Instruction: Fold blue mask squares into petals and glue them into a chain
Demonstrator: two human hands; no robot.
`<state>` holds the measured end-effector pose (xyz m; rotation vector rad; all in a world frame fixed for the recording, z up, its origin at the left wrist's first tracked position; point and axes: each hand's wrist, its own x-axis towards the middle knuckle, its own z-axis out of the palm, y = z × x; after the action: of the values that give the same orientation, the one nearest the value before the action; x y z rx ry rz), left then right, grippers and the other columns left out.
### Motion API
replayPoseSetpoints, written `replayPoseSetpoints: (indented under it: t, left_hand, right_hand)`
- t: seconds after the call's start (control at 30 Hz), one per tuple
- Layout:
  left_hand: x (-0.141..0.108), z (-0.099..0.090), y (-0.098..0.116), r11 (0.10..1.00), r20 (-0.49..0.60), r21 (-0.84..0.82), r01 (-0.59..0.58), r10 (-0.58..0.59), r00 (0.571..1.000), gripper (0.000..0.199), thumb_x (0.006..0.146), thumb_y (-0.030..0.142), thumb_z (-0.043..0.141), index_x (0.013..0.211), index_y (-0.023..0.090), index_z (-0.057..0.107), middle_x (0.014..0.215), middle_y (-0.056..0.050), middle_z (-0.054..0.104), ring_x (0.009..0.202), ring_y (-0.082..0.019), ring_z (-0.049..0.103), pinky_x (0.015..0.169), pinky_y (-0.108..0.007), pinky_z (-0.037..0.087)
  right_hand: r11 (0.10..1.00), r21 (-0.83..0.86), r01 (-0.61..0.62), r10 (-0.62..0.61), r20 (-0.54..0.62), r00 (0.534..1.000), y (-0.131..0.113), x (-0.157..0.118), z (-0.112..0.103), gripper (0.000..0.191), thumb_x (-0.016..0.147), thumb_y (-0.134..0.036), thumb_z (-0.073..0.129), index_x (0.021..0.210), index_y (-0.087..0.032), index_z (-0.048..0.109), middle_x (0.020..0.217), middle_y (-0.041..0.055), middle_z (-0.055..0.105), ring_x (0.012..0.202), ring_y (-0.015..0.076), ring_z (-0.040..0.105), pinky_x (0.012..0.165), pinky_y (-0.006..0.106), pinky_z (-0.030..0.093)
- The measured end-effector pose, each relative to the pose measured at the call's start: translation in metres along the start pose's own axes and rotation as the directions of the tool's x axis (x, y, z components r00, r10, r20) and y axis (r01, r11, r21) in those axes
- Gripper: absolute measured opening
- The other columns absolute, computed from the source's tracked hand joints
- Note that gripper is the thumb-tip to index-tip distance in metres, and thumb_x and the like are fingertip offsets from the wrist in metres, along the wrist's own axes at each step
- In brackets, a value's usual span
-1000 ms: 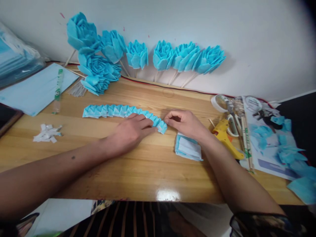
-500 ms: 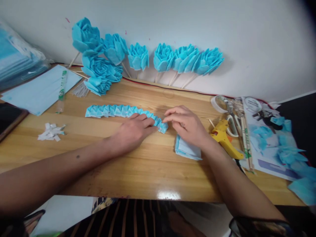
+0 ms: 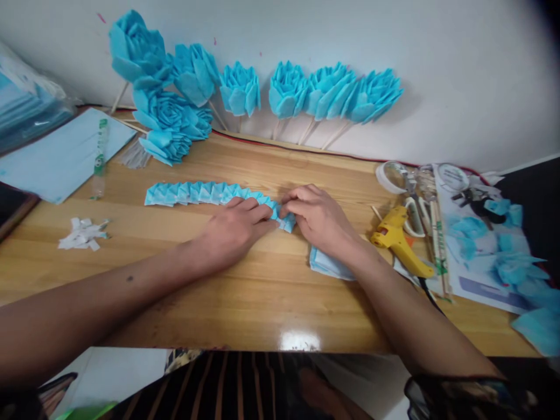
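Observation:
A pleated strip of folded light-blue fabric-like pieces (image 3: 192,193) lies across the table in a gentle curve, its right end bending toward me. My left hand (image 3: 238,229) rests on the strip near that end, fingers close together and pressing it against the wood. At the right tip, my right hand (image 3: 312,217) has its thumb and fingers closed on the last folds; the exact pinch is partly hidden. Beneath my right wrist sits a stack of pale-blue squares (image 3: 330,265), partly covered by the forearm.
Blue fabric roses (image 3: 286,90) on sticks lean along the wall. A yellow glue gun (image 3: 400,242), a tape roll (image 3: 391,177) and wooden sticks (image 3: 438,251) lie at right. White scraps (image 3: 83,234) and a pale-blue sheet (image 3: 61,160) are at left.
My right hand has moved slightly left onto the strip's end, its fingers now closing on the folds. My left hand stays on the strip. The camera view has shifted slightly.

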<state>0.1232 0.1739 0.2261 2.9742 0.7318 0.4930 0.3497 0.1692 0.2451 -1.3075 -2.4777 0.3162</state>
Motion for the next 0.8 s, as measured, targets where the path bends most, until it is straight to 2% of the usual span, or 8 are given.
replayPoseSetpoints:
  t: [0.1, 0.2, 0.3, 0.43, 0.5, 0.63, 0.73, 0.8]
  left_hand:
    - [0.0, -0.001, 0.0, 1.0, 0.016, 0.012, 0.003, -0.003, 1.0, 0.027, 0.099, 0.02, 0.043, 0.114, 0.019, 0.066, 0.107, -0.009, 0.066, 0.099, -0.022, 0.054, 0.085, -0.036, 0.041]
    - [0.0, -0.004, 0.0, 1.0, 0.051, 0.028, 0.006, -0.008, 0.999, 0.028, 0.098, 0.021, 0.043, 0.114, 0.019, 0.066, 0.109, -0.009, 0.067, 0.1, -0.023, 0.055, 0.086, -0.036, 0.04]
    - [-0.002, -0.006, -0.001, 1.0, 0.055, 0.025, 0.008, -0.009, 0.998, 0.03, 0.099, 0.022, 0.039, 0.114, 0.021, 0.065, 0.111, -0.007, 0.068, 0.101, -0.022, 0.057, 0.088, -0.037, 0.039]
    - [-0.009, -0.008, -0.002, 1.0, -0.034, -0.027, 0.01, -0.01, 0.999, 0.035, 0.1, 0.02, 0.032, 0.118, 0.022, 0.062, 0.118, -0.007, 0.07, 0.104, -0.023, 0.06, 0.09, -0.038, 0.04]
    - [-0.011, -0.009, -0.003, 0.998, -0.087, -0.054, 0.02, -0.025, 0.996, 0.034, 0.099, 0.019, 0.034, 0.118, 0.022, 0.061, 0.119, -0.006, 0.071, 0.106, -0.023, 0.062, 0.092, -0.039, 0.041]
    - [-0.013, -0.011, -0.006, 0.999, -0.197, -0.042, 0.029, -0.037, 0.98, 0.025, 0.096, 0.017, 0.042, 0.11, 0.021, 0.062, 0.115, -0.008, 0.071, 0.104, -0.026, 0.064, 0.089, -0.043, 0.045]
    - [-0.013, -0.013, -0.009, 1.0, -0.276, -0.018, 0.018, -0.022, 0.961, 0.021, 0.093, 0.017, 0.048, 0.108, 0.021, 0.062, 0.111, -0.009, 0.071, 0.102, -0.027, 0.065, 0.085, -0.043, 0.048]
    - [-0.013, -0.013, -0.01, 1.0, -0.291, -0.002, 0.017, -0.017, 0.957, 0.021, 0.093, 0.017, 0.049, 0.109, 0.021, 0.061, 0.109, -0.008, 0.071, 0.101, -0.027, 0.065, 0.083, -0.043, 0.049]
  right_hand:
    - [0.997, 0.068, -0.036, 0.039, -0.056, 0.998, 0.009, -0.002, -0.005, 0.036, 0.081, -0.003, 0.042, 0.084, -0.022, 0.072, 0.107, 0.0056, 0.068, 0.104, 0.0233, 0.059, 0.091, 0.039, 0.044]
    - [0.976, 0.189, -0.111, 0.154, -0.229, 0.961, 0.02, -0.008, -0.021, 0.036, 0.079, -0.003, 0.039, 0.088, -0.023, 0.067, 0.105, 0.0035, 0.069, 0.103, 0.0211, 0.062, 0.093, 0.038, 0.046]
    - [0.952, 0.255, -0.171, 0.265, -0.399, 0.878, 0.024, -0.018, -0.047, 0.03, 0.083, -0.006, 0.041, 0.089, -0.023, 0.064, 0.102, 0.0034, 0.069, 0.1, 0.0203, 0.064, 0.089, 0.038, 0.048]
    - [0.942, 0.272, -0.197, 0.327, -0.612, 0.72, 0.016, -0.039, -0.096, 0.025, 0.086, -0.007, 0.046, 0.097, -0.02, 0.064, 0.101, 0.0055, 0.069, 0.093, 0.0176, 0.064, 0.083, 0.034, 0.049]
    - [0.948, 0.246, -0.203, 0.317, -0.655, 0.686, 0.01, -0.055, -0.118, 0.024, 0.088, -0.007, 0.047, 0.099, -0.019, 0.064, 0.1, 0.0055, 0.069, 0.089, 0.016, 0.064, 0.081, 0.031, 0.048]
    - [0.904, 0.15, -0.4, 0.417, -0.513, 0.75, 0.006, -0.102, -0.137, 0.02, 0.091, -0.016, 0.049, 0.1, -0.021, 0.067, 0.099, 0.0051, 0.071, 0.089, 0.0195, 0.065, 0.08, 0.033, 0.048]
    - [0.821, -0.047, -0.569, 0.531, -0.304, 0.791, 0.013, -0.139, -0.122, 0.022, 0.091, -0.023, 0.053, 0.106, -0.021, 0.069, 0.099, 0.0063, 0.074, 0.09, 0.0238, 0.066, 0.078, 0.036, 0.048]
    - [0.773, -0.199, -0.603, 0.57, -0.201, 0.797, 0.02, -0.159, -0.104, 0.023, 0.089, -0.025, 0.056, 0.107, -0.02, 0.069, 0.099, 0.0087, 0.074, 0.091, 0.0262, 0.067, 0.078, 0.037, 0.048]
